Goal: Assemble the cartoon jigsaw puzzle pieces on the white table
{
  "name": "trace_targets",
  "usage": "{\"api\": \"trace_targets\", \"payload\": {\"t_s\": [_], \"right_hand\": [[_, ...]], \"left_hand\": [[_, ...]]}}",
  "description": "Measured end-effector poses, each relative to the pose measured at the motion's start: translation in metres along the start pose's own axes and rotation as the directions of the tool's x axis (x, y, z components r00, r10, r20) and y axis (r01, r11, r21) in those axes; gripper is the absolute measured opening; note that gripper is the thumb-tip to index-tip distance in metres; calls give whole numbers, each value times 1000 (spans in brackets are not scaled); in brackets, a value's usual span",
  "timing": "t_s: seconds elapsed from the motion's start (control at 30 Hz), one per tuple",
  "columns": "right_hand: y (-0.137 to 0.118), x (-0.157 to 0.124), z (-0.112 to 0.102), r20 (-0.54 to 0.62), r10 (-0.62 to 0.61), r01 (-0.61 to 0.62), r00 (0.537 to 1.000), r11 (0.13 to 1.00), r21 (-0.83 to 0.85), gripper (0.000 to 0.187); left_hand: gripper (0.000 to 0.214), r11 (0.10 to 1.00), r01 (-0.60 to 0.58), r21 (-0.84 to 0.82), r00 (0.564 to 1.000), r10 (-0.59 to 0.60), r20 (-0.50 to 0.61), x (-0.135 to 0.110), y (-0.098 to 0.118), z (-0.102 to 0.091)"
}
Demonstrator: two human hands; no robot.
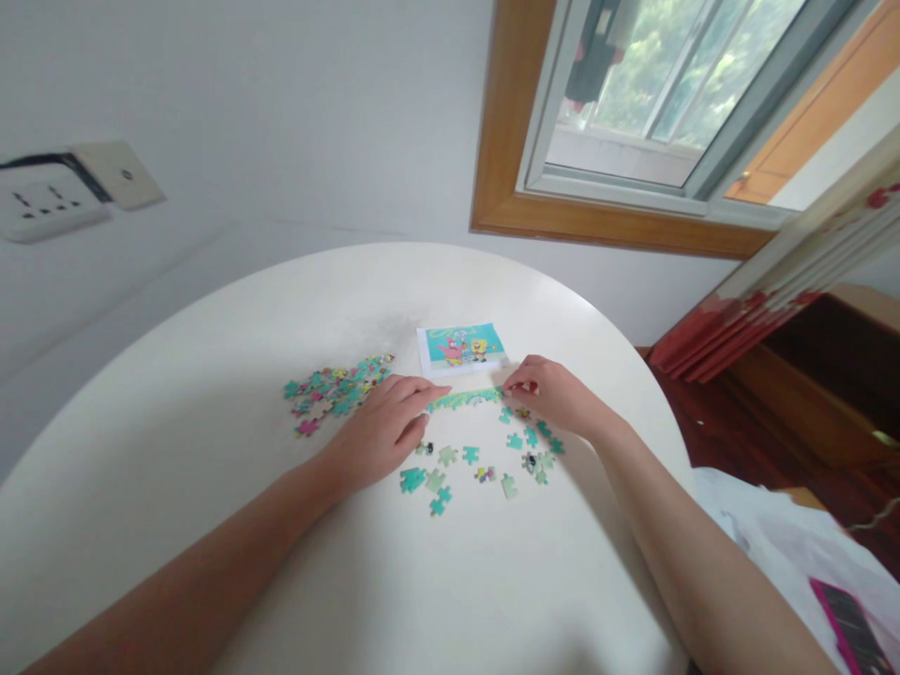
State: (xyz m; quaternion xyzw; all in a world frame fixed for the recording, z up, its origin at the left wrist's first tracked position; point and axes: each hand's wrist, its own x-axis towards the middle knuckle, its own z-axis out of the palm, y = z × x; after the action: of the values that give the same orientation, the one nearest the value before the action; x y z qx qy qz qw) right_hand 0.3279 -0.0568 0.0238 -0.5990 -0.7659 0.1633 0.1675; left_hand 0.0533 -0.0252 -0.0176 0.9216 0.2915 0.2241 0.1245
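A joined strip of jigsaw puzzle pieces (465,398) lies on the table between my hands, green and teal along its length. My left hand (386,427) rests at the strip's left end, its index finger stretched over the edge and the thumb apart below. At the right end, the fingertips of my right hand (552,394) are pinched together on a puzzle piece, which they mostly cover. Just above the strip lies a picture card (460,349) showing a pink starfish and a yellow sponge character. Several loose puzzle pieces (471,456) are scattered below the strip.
A heap of mixed puzzle pieces (330,389) lies left of my left hand. The round white table (211,450) stands against a wall with a socket (52,202) and a wood-framed window. On the right are a curtain (745,319) and white cloth or plastic (773,544) beside the table.
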Motion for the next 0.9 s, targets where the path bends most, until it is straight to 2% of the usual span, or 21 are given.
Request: {"api": "trace_targets", "payload": {"t_s": [0.2,0.43,0.9], "right_hand": [[3,0,4,-29,11,-11,1000,1000,4,19],[9,4,10,-11,53,-52,999,998,26,18],[4,-1,1,-19,3,-1,1000,997,73,25]], "left_hand": [[45,1000,-3,1,1000,3,0,-1,-1,1],[45,1000,3,5,1000,-3,0,-1,0,0],[44,1000,12,1,1000,-12,12,-2,0,-1]]}}
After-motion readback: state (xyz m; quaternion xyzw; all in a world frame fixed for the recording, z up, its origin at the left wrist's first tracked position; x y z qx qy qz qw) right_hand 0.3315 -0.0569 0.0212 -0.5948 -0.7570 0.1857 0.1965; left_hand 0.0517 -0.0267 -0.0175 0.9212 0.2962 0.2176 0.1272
